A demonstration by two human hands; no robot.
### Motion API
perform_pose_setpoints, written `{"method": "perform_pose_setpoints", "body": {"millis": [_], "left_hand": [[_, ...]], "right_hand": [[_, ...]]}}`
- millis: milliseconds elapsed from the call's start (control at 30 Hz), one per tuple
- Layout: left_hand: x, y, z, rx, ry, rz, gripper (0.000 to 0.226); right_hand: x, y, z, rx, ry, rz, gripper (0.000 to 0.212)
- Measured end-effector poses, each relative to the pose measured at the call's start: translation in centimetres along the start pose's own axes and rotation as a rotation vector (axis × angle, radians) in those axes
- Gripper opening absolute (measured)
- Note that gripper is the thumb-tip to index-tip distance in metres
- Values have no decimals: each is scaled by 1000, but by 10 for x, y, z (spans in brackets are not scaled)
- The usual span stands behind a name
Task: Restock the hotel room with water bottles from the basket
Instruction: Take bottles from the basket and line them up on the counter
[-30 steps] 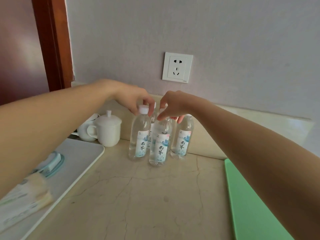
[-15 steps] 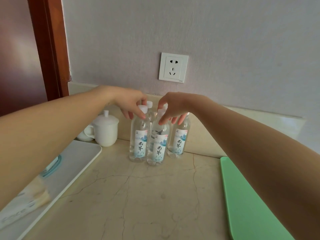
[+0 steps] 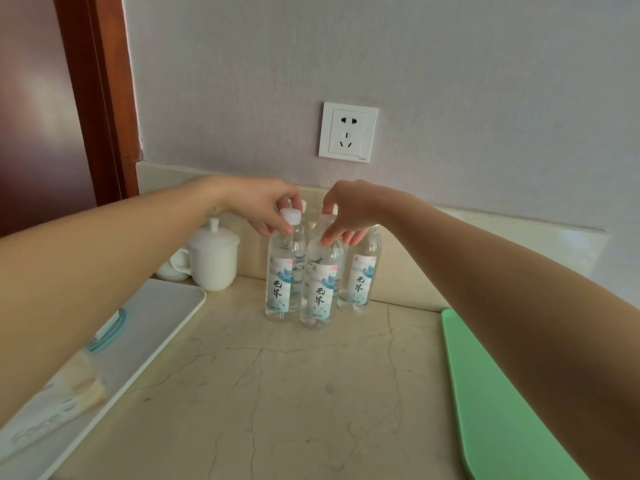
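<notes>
— Water bottles [image 3: 317, 292], four I think, stand close together on the counter [image 3: 277, 393], near the back edge under the socket [image 3: 347, 132]. One is behind the others and I see only its cap.

— And the hands?

— In this head view, the one view we have, the left hand [image 3: 258, 206] pinches the neck of the front left bottle [image 3: 282, 271], just below the white cap, with thumb and fingers closed around it. The right hand [image 3: 349, 209] covers the top of the front middle bottle [image 3: 320, 289]; its fingers curl down on the shoulder, so it seems to hold it, but the cap is hidden.

— What can go wrong here?

— The bottles touch or almost touch each other. If one hand pushes sideways while it lets go, the bottle can knock its neighbour, and they are tall and narrow, so I judge they fall easily. The right bottle [image 3: 360, 271] stands just beside the right fingers and a wrist turn could tip it.

— Anything else near?

— A white lidded cup [image 3: 214, 258] stands to the left, a little apart. A rolling bottle could reach it. The green board [image 3: 491, 393] on the right is well apart. I cannot see the basket.
</notes>
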State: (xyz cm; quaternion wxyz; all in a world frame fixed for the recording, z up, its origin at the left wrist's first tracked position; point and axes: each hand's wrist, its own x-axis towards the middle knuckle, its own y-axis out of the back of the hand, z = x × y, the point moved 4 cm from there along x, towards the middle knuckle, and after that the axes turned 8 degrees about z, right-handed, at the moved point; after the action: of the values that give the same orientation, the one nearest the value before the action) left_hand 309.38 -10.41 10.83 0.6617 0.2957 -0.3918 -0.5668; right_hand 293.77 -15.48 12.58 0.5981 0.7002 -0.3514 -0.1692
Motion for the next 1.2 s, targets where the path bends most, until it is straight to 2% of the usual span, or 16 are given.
{"method": "perform_pose_setpoints", "body": {"millis": [200,467,533,633,700,767,867,933,1000,1067,1133,1200], "left_hand": [[5,6,-5,69,-11,-22,26],[3,5,-12,-4,19,3,30],[-3,6,-14,-42,59,-4,49],[-16,5,-22,-40,183,-27,106],[-25,-3,-30,-21,268,-93,120],[-30,-16,-33,-22,307,-149,113],[-28,-26,-33,-50,297,-136,90],[-27,-26,-32,-88,302,-149,77],[-28,-29,-33,-94,326,-212,64],[-29,-36,-35,-69,326,-278,42],[-29,-43,-38,-87,301,-278,25],[-28,-45,-39,-126,286,-247,21]], "right_hand": [[2,-3,-2,-22,39,36,62],[4,-4,-3,67,3,-13,68],[2,0,0,63,6,-8,69],[-3,13,16,102,-36,36,70],[-5,20,29,50,-73,111,68],[-6,22,38,-27,-106,165,64],[-8,18,47,-82,-159,193,48],[-11,12,54,-157,-201,150,51],[-13,4,61,-89,-244,118,59],[-12,-1,62,6,-243,164,60],[-10,-2,60,10,-222,200,57],[-9,-4,60,23,-221,221,54]]}}
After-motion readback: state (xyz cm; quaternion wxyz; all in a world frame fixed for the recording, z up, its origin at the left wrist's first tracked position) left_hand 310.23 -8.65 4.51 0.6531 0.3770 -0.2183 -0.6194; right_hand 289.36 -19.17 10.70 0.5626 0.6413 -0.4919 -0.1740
